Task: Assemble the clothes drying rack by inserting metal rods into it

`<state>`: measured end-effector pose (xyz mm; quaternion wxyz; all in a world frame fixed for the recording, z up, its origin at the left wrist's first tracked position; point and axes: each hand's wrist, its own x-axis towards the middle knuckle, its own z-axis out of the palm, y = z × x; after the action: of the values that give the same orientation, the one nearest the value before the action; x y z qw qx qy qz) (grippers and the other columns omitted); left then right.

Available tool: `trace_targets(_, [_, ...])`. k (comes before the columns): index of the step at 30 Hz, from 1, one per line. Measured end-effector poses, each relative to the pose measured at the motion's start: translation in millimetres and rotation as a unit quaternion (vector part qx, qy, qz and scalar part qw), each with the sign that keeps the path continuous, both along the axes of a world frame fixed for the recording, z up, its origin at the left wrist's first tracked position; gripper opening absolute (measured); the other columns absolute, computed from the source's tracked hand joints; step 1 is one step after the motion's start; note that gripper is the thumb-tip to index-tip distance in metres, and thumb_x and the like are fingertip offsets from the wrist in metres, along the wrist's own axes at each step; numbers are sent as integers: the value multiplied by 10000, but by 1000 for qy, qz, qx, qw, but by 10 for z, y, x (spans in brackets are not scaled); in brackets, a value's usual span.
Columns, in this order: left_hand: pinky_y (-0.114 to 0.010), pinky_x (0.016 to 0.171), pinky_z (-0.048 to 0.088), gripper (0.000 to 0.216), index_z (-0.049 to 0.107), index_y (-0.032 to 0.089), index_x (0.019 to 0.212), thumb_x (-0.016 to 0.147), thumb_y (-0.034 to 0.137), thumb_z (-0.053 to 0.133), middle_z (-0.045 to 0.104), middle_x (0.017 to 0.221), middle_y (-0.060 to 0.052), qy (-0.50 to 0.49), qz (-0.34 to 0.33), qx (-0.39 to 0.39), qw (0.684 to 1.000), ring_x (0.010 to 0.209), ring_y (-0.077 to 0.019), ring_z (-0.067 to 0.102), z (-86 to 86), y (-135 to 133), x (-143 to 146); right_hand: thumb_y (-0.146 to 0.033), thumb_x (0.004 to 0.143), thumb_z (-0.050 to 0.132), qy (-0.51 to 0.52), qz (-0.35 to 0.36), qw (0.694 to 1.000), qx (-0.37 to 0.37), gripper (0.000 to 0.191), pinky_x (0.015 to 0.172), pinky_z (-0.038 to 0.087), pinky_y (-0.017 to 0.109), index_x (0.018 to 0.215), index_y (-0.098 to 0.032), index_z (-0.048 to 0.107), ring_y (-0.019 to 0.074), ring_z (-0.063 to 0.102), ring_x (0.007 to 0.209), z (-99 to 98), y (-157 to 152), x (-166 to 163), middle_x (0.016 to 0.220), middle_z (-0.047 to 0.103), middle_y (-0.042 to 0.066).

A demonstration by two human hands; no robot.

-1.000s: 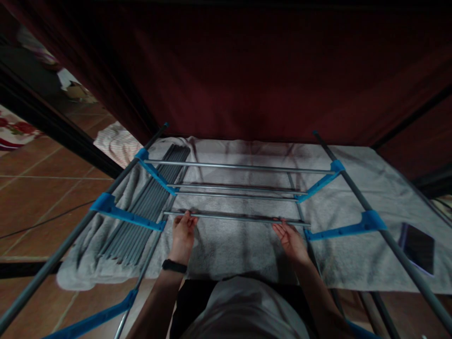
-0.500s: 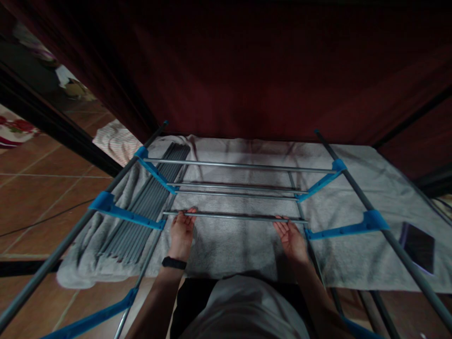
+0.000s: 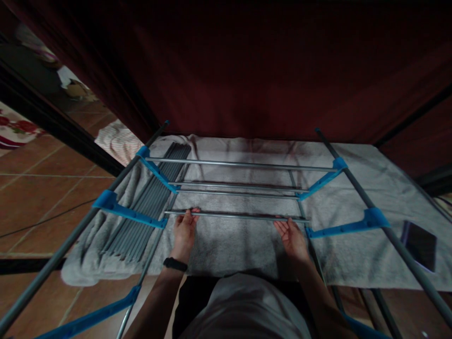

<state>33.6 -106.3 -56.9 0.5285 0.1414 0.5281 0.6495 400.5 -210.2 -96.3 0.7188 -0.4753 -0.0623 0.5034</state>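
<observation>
A metal rack frame with grey tubes and blue plastic connectors (image 3: 132, 217) stands over a grey towel (image 3: 233, 240). My left hand (image 3: 184, 233) grips the left end of the nearest silver crossbar (image 3: 236, 216), fingers curled over it, next to the left blue connector. My right hand (image 3: 291, 237) holds the same crossbar near its right end, fingers under it, close to the right blue connector (image 3: 344, 229). Two more crossbars (image 3: 240, 165) sit fitted farther back. A black band is on my left wrist.
A bundle of loose grey tubes (image 3: 148, 207) lies on the towel at left. A dark phone (image 3: 420, 245) rests on the towel at right. A dark red curtain (image 3: 247, 70) hangs behind. Terracotta floor tiles (image 3: 38, 197) spread to the left.
Both hands stay on the nearest crossbar, which has shifted slightly; its right end now sits nearer the right blue connector. The view has drifted a little.
</observation>
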Motion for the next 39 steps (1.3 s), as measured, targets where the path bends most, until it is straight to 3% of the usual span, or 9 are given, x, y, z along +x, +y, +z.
trace_targets(5, [-353, 966, 586, 192, 601, 178, 785, 906, 176, 750, 767, 856, -60, -4, -6, 1, 1000, 883, -173, 762, -17, 9, -11, -461, 705, 947, -7, 6, 1000, 7, 359, 915, 672, 376, 834, -249, 687, 216, 793, 965, 20, -6, -11, 983, 820, 51])
trace_targets(16, [-351, 973, 589, 145, 634, 182, 824, 897, 176, 759, 783, 876, -52, -18, -18, 13, 1000, 904, -175, 765, -42, -11, -42, -449, 775, 904, -12, 22, 1000, -5, 274, 1003, 640, 378, 877, -257, 737, 200, 781, 1032, 53, -2, -5, 1017, 822, 36])
trace_targets(29, [-335, 971, 585, 162, 631, 179, 781, 919, 159, 714, 775, 859, -61, -18, -17, 6, 1000, 897, -169, 762, 10, -8, -19, -353, 794, 889, 7, 11, 1000, -4, 217, 951, 653, 364, 911, -238, 747, 202, 792, 989, 110, -4, -19, 1009, 823, 57])
trace_targets(34, [-372, 996, 584, 201, 613, 182, 769, 869, 177, 787, 776, 851, -59, -16, -17, 13, 1000, 897, -183, 767, 18, -14, -17, -354, 798, 882, 9, 11, 1000, -6, 205, 959, 654, 382, 897, -243, 741, 209, 790, 1014, 125, -4, -27, 1022, 822, 55])
trace_targets(39, [-340, 975, 588, 162, 639, 187, 778, 911, 159, 727, 772, 841, -49, -20, -16, 10, 1000, 894, -170, 763, 33, -20, -7, -388, 803, 876, 3, 9, 1000, -10, 224, 956, 652, 347, 898, -236, 742, 193, 788, 988, 124, 1, -38, 993, 818, 45])
